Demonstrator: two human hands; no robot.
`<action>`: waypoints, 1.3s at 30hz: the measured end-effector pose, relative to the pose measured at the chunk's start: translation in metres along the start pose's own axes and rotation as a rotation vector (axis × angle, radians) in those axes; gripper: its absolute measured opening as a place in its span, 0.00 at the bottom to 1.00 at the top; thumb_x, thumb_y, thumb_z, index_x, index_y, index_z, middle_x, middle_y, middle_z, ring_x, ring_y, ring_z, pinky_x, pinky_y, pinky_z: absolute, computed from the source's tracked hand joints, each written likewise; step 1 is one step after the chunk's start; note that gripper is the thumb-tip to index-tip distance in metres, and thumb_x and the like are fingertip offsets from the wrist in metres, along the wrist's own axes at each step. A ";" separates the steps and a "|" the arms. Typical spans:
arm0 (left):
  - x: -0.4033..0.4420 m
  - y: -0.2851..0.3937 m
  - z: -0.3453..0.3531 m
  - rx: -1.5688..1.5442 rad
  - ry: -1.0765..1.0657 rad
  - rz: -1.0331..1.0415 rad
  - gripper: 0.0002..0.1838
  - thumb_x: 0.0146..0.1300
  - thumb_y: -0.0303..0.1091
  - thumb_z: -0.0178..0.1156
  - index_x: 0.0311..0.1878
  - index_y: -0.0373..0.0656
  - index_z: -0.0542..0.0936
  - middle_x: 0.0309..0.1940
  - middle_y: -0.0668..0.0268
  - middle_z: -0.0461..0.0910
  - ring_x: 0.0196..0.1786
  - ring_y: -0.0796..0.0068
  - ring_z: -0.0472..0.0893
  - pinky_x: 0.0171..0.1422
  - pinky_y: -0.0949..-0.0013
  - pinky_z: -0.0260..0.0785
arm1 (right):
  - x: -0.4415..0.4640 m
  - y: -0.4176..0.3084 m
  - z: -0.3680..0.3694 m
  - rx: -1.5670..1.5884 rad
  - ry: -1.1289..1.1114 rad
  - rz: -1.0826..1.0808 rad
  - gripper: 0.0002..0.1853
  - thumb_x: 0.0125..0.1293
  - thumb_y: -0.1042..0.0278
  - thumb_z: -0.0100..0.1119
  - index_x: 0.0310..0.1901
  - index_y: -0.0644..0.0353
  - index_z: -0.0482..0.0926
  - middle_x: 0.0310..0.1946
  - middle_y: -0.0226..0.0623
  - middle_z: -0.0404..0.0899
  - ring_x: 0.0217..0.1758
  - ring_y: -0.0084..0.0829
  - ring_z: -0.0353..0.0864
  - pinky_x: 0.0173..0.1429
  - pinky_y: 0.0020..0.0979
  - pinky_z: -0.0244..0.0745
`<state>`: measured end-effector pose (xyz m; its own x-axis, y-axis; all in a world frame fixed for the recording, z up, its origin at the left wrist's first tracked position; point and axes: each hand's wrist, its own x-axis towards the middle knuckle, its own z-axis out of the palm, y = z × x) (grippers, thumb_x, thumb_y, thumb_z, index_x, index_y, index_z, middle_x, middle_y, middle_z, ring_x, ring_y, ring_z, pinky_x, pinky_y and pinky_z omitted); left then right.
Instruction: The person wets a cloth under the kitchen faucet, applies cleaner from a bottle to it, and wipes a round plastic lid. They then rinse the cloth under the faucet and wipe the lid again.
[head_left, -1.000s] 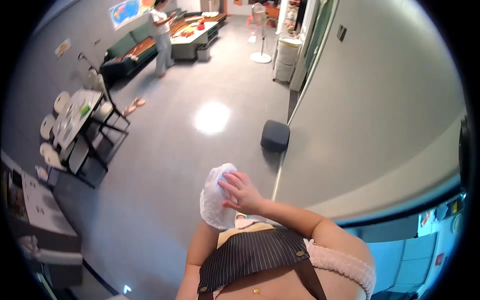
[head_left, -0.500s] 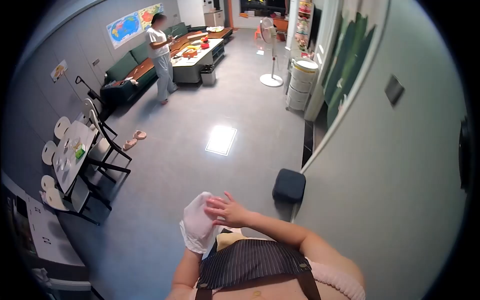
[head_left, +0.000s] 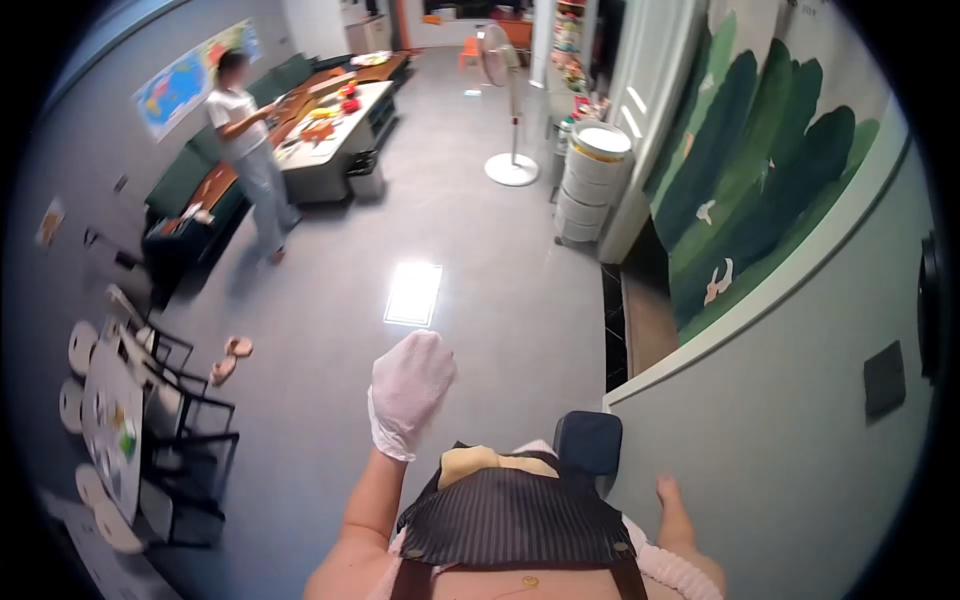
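Observation:
My left hand (head_left: 412, 385) is raised in front of my body, inside a white cloth glove (head_left: 410, 400) that reaches the wrist. It looks curled into a fist, and the cloth hides its inner side. At the lower right, my right hand (head_left: 667, 489) hangs out to the side near the wall, bare and small in view, its fingers unclear. Below the gloved hand is a dark pinstriped apron (head_left: 515, 520) on my chest. Pale yellow material (head_left: 490, 462) shows at the apron's far edge.
A dark blue padded stool (head_left: 588, 443) stands by the right wall. Ahead are a white fan (head_left: 512, 170) and a round white drawer unit (head_left: 592, 185). To the left are a dining table (head_left: 105, 430) with chairs, slippers (head_left: 230, 360), and a person (head_left: 250, 150) beside a sofa.
My right hand has left the white glove and moved down to the right side. The gloved left hand has risen and curled. The view has turned right.

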<state>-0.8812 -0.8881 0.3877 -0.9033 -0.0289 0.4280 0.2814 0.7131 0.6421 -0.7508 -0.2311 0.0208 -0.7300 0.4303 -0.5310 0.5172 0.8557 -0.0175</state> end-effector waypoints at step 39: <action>1.080 -0.424 0.293 0.071 -0.165 0.193 0.06 0.51 0.31 0.61 0.26 0.45 0.74 0.24 0.65 0.70 0.29 0.64 0.74 0.32 0.65 0.66 | 0.762 -1.051 -0.616 0.314 0.187 -0.622 0.21 0.59 0.60 0.64 0.52 0.60 0.78 0.48 0.47 0.79 0.52 0.48 0.78 0.55 0.42 0.74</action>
<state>-2.0713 -1.0165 0.3917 -0.8772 0.2229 0.4251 0.4355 0.7421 0.5095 -2.1261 -0.6249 0.1566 -0.9808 -0.0434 -0.1903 0.0648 0.8473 -0.5271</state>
